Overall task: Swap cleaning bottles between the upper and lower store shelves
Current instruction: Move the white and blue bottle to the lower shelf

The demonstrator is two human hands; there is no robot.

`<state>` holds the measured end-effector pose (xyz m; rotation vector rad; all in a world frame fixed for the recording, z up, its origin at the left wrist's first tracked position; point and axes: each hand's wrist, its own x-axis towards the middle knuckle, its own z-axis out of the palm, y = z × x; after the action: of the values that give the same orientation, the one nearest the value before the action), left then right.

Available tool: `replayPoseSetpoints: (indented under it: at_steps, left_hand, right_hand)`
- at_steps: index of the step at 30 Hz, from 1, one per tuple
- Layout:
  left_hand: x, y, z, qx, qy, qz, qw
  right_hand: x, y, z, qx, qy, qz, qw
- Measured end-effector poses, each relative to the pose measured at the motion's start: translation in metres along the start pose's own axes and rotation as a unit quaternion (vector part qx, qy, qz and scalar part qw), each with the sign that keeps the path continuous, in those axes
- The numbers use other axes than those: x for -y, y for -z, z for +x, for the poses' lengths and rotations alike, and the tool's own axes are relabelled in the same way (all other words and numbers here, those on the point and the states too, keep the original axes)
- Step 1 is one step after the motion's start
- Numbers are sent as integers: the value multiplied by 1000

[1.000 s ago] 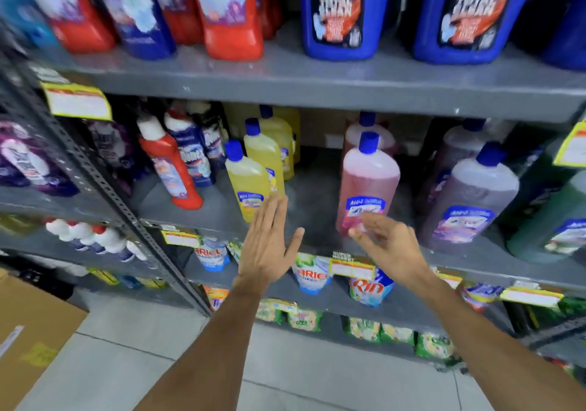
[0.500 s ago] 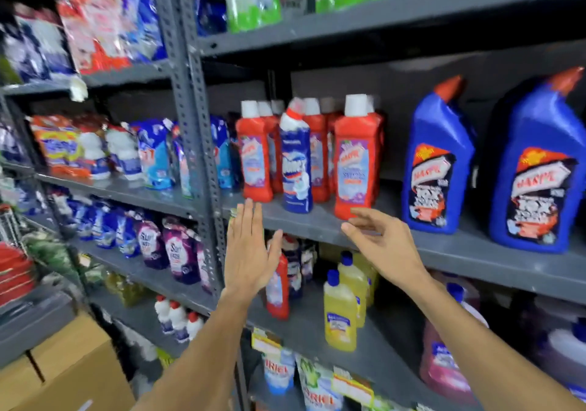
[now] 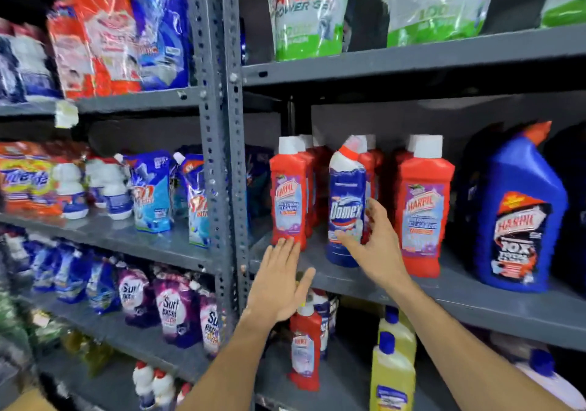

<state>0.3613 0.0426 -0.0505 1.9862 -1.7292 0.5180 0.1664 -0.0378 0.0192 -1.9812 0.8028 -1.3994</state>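
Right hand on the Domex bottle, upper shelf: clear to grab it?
Probably yes. The right hand is already at the Domex bottle, fingers open around its lower front. It stands at the shelf edge, nothing in front; red bottles flank it with gaps.

The right hand is open around the lower part of the blue Domex bottle, which stands upright on the upper shelf between two red Harpic bottles. The thumb touches the label; a full grip I cannot confirm. The left hand is flat and open before the shelf edge, holding nothing. On the lower shelf stand a red bottle and yellow bottles.
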Motion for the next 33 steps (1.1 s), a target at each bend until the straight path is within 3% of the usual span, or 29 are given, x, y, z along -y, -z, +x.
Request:
replayPoseSetpoints:
  at_steps: [13, 24, 27, 33]
  left_hand:
    - [1, -19, -5, -91, -14, -29, 995]
    - [4, -6, -1, -30, -31, -9, 999]
    - [-1, -1, -5, -6, -1, -6, 1000]
    - [-11, -14, -59, -82, 15, -7, 996]
  right_hand:
    - [-11, -17, 23, -39, -49, 28, 998]
    - [10, 17, 1, -34, -50, 69, 996]
    - [18, 26, -14, -28, -29, 73, 997]
    - [26, 31, -61, -19, 36, 40, 998]
